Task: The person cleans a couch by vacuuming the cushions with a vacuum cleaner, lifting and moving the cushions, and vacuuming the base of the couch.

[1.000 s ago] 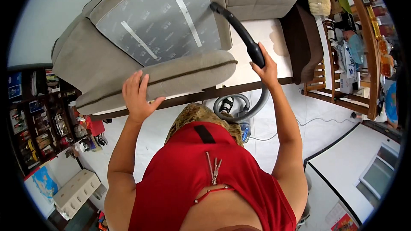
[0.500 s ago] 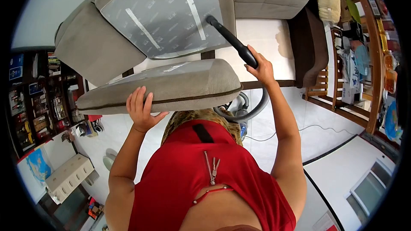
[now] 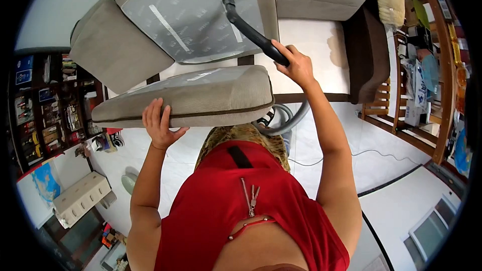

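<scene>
My right hand (image 3: 297, 68) is wrapped round the black vacuum cleaner wand (image 3: 251, 32). The wand's tip rests on or just above the grey printed fabric of a leaning sofa cushion (image 3: 186, 15), beside a white strip. From the grip, a grey hose (image 3: 300, 116) curves down toward the floor. My left hand (image 3: 161, 124) holds the edge of a second grey-beige sofa cushion (image 3: 201, 101), fingers on its side and thumb along the lower edge. This cushion is tilted in front of my body, and its far face is mostly hidden.
Behind the cushions is the sofa's white base (image 3: 311, 55), with a stained patch, and a dark brown armrest (image 3: 369, 52). A dark shelf (image 3: 50, 100) full of items stands left. A wooden rack (image 3: 439, 70) holds goods at right. A thin cord (image 3: 371, 151) crosses the tiled floor.
The wand's tip has moved up and left across the printed fabric, my right hand going with it. My left hand keeps its hold, and the near cushion has shifted slightly.
</scene>
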The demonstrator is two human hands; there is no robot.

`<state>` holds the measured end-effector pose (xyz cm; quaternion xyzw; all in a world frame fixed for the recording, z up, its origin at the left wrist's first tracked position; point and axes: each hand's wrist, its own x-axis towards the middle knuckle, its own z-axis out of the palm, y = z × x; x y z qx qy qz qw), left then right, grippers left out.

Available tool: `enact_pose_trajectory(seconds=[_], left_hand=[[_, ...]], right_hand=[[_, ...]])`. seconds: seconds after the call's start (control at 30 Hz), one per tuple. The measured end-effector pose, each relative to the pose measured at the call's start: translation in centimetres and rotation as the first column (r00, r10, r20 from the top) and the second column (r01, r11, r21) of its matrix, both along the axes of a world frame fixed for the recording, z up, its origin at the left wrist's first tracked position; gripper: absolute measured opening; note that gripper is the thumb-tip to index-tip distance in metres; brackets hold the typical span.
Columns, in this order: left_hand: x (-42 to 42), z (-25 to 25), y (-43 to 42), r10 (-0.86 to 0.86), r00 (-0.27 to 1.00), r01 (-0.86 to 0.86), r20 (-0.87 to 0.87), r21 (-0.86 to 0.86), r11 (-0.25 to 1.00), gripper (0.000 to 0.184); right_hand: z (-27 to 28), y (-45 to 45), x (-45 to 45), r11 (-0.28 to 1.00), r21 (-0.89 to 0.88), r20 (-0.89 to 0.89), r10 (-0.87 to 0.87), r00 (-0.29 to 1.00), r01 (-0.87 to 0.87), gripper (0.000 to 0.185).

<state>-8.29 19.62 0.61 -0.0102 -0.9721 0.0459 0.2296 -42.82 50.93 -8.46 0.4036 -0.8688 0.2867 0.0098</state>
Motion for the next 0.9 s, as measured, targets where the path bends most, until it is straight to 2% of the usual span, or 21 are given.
enact_pose_trajectory(seconds=[0.2,0.37,0.5,0.6,0.63,0.9], left_hand=[[0.1,-0.4,0.5,0.002,1.000,-0.002,-0.012,0.006,1.000,0.082],[-0.3,-0.4,0.2,0.021,0.999,-0.021,-0.034,0.007,1.000,0.081],[-0.7,-0.3,0.2,0.017,0.999,-0.017,-0.032,0.010,1.000,0.082],[-0.4,-0.2,0.1,0.020,1.000,-0.020,-0.024,0.019,1.000,0.082],[-0.2,-0.2,0.2,0.023,0.999,-0.023,-0.025,0.015,1.000,0.082],[0.8,-0.8,0.8,0.031,0.999,-0.030,-0.028,0.016,0.999,0.080]], right_hand=[[-1.1,4.2,-0.5,0.996,0.093,-0.006,-0.004,1.000,0.004,0.079],[1.3,2.3,0.1,0.994,-0.090,0.027,0.067,0.997,-0.064,0.075],[0.6,0.0,-0.8,1.000,0.011,0.038,-0.009,0.999,0.008,0.073],[-1.4,2.1,-1.9,0.999,-0.044,-0.022,-0.005,1.000,0.004,0.077],[-1.8,3.1,-2.0,1.000,-0.014,-0.002,-0.018,1.000,0.018,0.077],[0.0,4.5,-1.0,1.000,0.024,0.001,0.012,1.000,-0.012,0.075]])
